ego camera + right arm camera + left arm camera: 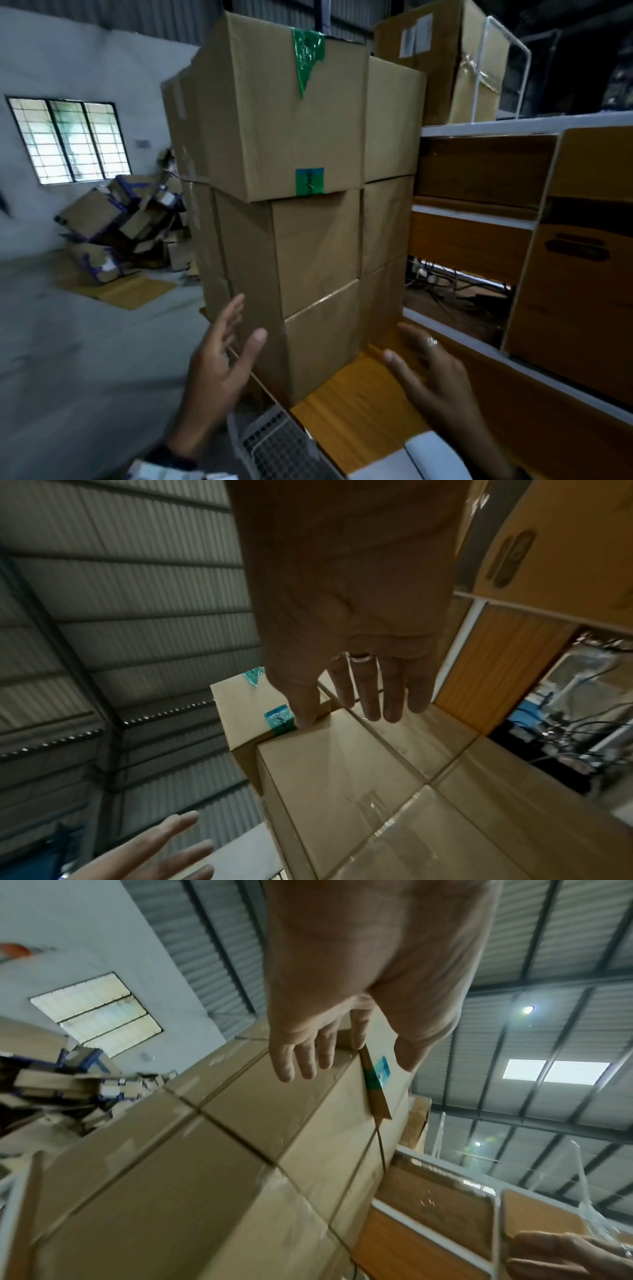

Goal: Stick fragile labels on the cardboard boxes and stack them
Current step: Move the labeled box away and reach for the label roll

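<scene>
A tall stack of brown cardboard boxes point(308, 253) stands on the wooden table point(356, 397). The top box point(274, 113) overhangs the ones below and carries a small green-blue label point(310, 181) low on its front and a strip of green tape point(306, 54) at its top edge. My left hand point(222, 356) hovers open beside the lowest box's left face, fingers straight, holding nothing. My right hand point(431, 373), with a ring, is open below the stack's right side, apart from it. The label point(279, 719) also shows in the right wrist view.
A white-framed shelf unit point(513, 212) with wooden panels and more boxes stands to the right. A large box point(442, 58) sits on top of it. A heap of crushed cartons point(123, 222) lies on the floor at left. A laptop keyboard point(274, 445) sits near me.
</scene>
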`<move>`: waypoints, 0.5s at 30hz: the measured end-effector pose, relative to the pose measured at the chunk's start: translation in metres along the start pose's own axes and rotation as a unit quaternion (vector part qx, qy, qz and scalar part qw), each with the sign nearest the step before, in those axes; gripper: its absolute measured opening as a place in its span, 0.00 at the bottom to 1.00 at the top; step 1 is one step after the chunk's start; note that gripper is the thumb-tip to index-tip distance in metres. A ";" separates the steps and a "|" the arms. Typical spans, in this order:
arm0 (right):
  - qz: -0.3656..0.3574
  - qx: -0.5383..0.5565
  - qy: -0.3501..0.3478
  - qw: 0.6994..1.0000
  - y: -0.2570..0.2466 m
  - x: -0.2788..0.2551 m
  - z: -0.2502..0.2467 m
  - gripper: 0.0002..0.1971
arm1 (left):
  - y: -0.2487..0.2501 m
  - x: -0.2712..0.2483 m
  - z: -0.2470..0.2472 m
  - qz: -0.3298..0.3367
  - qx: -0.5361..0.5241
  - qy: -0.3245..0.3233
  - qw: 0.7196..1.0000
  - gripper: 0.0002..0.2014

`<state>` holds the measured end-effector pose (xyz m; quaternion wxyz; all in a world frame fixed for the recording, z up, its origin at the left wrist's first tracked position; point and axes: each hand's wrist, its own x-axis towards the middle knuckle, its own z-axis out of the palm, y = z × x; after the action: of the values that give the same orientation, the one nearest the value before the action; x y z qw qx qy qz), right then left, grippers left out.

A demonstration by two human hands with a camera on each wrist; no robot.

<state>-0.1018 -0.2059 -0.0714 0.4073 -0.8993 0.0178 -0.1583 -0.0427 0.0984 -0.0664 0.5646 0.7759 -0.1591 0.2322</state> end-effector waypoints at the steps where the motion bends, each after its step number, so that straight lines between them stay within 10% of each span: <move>1: -0.014 0.018 0.010 1.000 -0.008 0.020 -0.003 0.37 | 0.003 0.018 -0.005 0.013 0.004 0.018 1.000 0.29; 15: -0.222 0.097 0.174 0.954 -0.182 0.188 0.014 0.53 | 0.007 0.259 -0.043 0.104 -0.015 0.129 0.986 0.23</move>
<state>0.0631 -0.1048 0.1054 0.4378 -0.7952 -0.1268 -0.4000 0.1634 0.1413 0.0899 0.5650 0.7098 -0.1687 0.3852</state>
